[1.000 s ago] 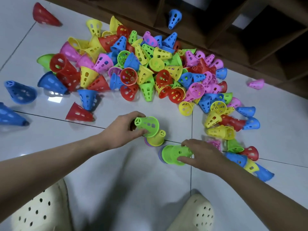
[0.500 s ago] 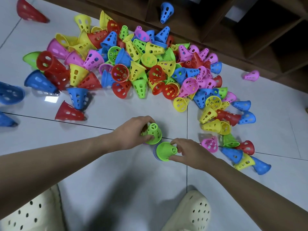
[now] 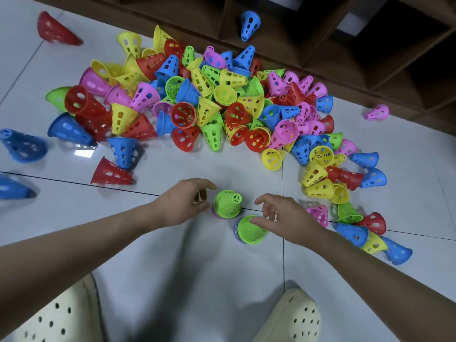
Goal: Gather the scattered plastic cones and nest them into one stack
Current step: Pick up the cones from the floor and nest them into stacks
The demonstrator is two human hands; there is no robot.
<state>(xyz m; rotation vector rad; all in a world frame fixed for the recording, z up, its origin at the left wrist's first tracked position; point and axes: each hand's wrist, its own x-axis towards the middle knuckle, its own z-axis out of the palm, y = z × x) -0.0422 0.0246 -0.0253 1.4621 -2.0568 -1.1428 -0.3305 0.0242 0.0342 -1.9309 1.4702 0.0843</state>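
Observation:
A big heap of perforated plastic cones [image 3: 222,104] in red, yellow, blue, green and pink lies on the white tiled floor. In front of it a short nested stack with a green cone on top [image 3: 227,203] stands upright, a purple rim showing at its base. My left hand [image 3: 183,202] sits just left of it, fingers apart and off the cone. A second short stack, green over purple [image 3: 248,232], lies on its side to the right. My right hand [image 3: 281,215] hovers over it with fingers spread, the thumb resting at its rim.
Loose cones trail down the right side [image 3: 350,233] and lie scattered at far left [image 3: 23,145]. A dark wooden shelf unit [image 3: 320,45] runs along the back, with a blue cone [image 3: 249,23] on it. My two cream perforated clogs [image 3: 293,317] are at the bottom.
My left hand set the green cone down over the yellow one and let go. My right hand loosened its hold on the lying green stack, fingers now spread.

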